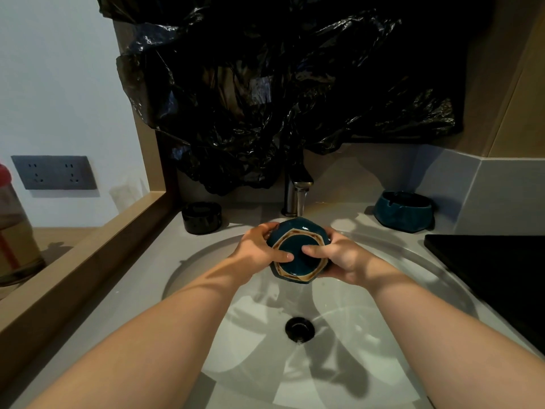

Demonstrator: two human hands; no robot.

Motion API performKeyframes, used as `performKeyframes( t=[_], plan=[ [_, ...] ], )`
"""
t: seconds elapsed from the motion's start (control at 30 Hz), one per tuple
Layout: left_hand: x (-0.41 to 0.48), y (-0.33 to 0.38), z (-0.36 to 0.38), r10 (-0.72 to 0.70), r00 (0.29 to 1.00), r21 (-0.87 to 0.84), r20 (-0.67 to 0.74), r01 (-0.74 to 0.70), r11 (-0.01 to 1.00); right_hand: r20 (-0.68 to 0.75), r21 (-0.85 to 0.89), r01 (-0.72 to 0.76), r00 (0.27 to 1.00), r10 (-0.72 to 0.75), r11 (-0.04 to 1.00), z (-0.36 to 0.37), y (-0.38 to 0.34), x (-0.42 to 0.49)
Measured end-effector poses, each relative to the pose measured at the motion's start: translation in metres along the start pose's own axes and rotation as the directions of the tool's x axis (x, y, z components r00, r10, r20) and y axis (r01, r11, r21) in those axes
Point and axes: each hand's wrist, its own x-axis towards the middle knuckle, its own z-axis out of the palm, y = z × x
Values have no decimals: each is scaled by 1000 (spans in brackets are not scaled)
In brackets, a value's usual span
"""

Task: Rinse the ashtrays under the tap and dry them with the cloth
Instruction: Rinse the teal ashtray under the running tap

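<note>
Dim, sharp frame; wide-angle bending at edges.

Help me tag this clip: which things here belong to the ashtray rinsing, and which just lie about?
Job: held teal ashtray, second teal ashtray, black ashtray, tap, sink, left hand, right hand.
Lying about: black plastic sheet, wall socket.

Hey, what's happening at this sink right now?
A person's left hand and right hand grip a teal ashtray by its sides, underside toward the camera, over the sink in front of the tap. A black ashtray and a second teal ashtray sit on the counter behind the basin. Whether water is running is hard to tell.
</note>
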Motion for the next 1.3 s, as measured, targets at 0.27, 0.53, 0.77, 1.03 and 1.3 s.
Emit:
performKeyframes(
  t=[0.27,0.53,0.77,1.03,1.3],
  plan=[
    [2,4,2,-7,1000,-133,-15,5,991,-48,131,-29,998,35,991,-3,1,-2],
    [3,4,3,-50,997,-275,65,66,959,-19,342,-96,994,109,935,-10,-1,-12],
    [2,4,4,-133,980,-403,149,183,897,-101,209,-161,977,186,965,1,-8,-13],
    [2,-4,4,-337,905,-429,260,421,800,-371,-238,-180,925,82,954,26,-28,-10],
    [1,-3,-5,-355,894,-482,274,447,754,-154,-501,23,981,-116,865,24,-30,-18]
  ],
)
